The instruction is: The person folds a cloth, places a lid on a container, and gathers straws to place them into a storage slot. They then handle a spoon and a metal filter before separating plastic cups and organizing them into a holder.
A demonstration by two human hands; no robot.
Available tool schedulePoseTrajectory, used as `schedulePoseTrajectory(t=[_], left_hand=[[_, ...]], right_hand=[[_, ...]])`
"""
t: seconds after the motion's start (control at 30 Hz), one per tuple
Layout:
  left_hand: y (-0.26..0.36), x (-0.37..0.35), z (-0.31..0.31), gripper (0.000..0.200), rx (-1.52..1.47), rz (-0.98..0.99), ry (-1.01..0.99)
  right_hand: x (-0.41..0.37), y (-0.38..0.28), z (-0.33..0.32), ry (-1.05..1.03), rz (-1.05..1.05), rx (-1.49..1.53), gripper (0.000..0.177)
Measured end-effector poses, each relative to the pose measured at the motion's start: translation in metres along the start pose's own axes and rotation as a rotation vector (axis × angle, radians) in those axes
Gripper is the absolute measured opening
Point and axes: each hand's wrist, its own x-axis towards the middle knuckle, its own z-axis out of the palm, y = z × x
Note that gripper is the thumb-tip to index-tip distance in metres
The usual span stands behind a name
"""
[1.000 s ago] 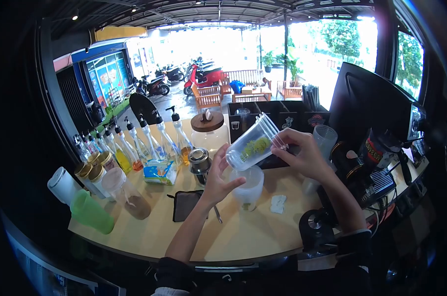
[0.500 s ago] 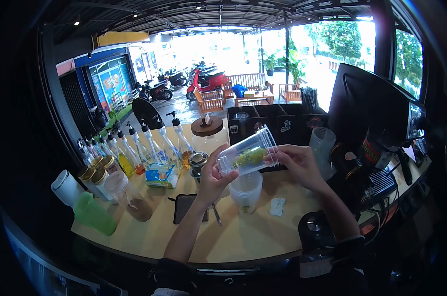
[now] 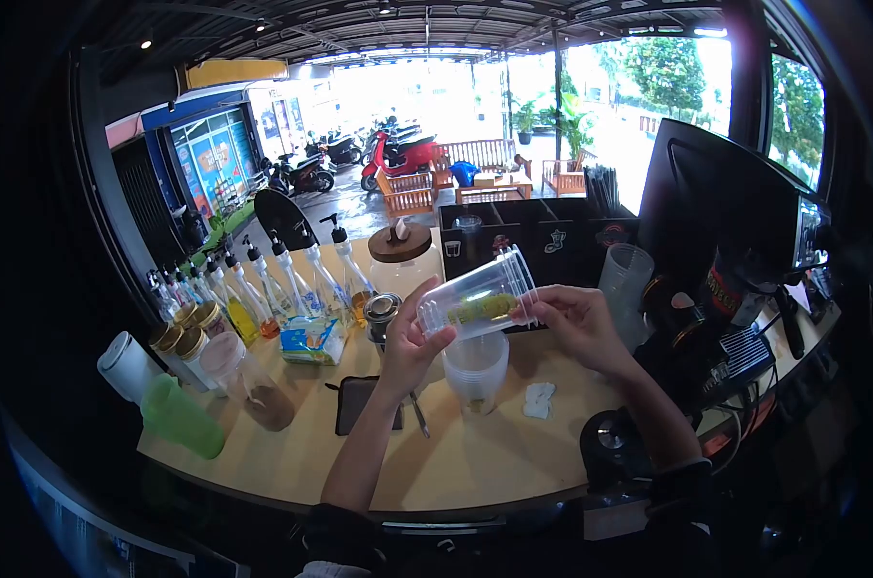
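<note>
Above the counter I hold a tilted clear plastic cup (image 3: pixel 460 294), its mouth toward the upper right; several rims show, so it looks like nested cups. A yellow-green patch (image 3: pixel 489 309) shows on its side. My left hand (image 3: pixel 416 342) wraps the base end, thumb along the underside. With thumb and fingertips, my right hand (image 3: pixel 579 326) pinches at the cup's side close to the rim and the patch. Just below stands an upright stack of clear cups (image 3: pixel 477 374), partly hidden by the held cup.
Pump syrup bottles (image 3: pixel 313 279) line the left, near a wipes pack (image 3: pixel 311 341) and a green tumbler (image 3: pixel 182 416). A black pouch (image 3: pixel 357 405), a pen (image 3: pixel 419 416) and crumpled tissue (image 3: pixel 538 400) lie on the counter (image 3: pixel 494 472). Right stands a black machine (image 3: pixel 720 207).
The held cup has turned slightly, so its yellow-green patch looks narrower. Both hands keep nearly the same grip, and the whole view has shifted a little.
</note>
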Motion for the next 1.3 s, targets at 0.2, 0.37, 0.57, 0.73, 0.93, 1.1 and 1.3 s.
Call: schedulePoseTrajectory(t=[0.2,0.37,0.57,0.73,0.93,1.1,1.3], left_hand=[[-0.002,0.000,0.006,0.077,0.053,0.033,0.016],[-0.005,0.002,0.004,0.076,0.058,0.012,0.010],[-0.004,0.015,0.007,0.071,0.063,0.091,0.062],[0.004,0.039,0.010,0.066,-0.146,0.078,0.095],[0.021,0.077,0.022,0.087,0.104,0.295,0.095],[0.040,0.090,0.049,0.104,0.571,0.429,0.000],[0.041,0.098,0.055,0.103,0.636,0.452,-0.052]], right_hand=[[0.000,0.006,0.000,0.008,0.005,0.013,0.022],[-0.001,0.010,0.000,-0.017,0.021,0.001,0.022],[0.002,0.015,0.003,-0.043,0.022,0.096,0.020],[0.007,0.014,-0.005,0.072,0.038,-0.151,0.023],[0.032,-0.030,-0.011,0.306,-0.231,-0.518,0.043],[0.056,-0.052,-0.002,0.230,-0.456,-0.878,0.060],[0.081,-0.035,-0.022,0.236,-0.446,-0.859,0.059]])
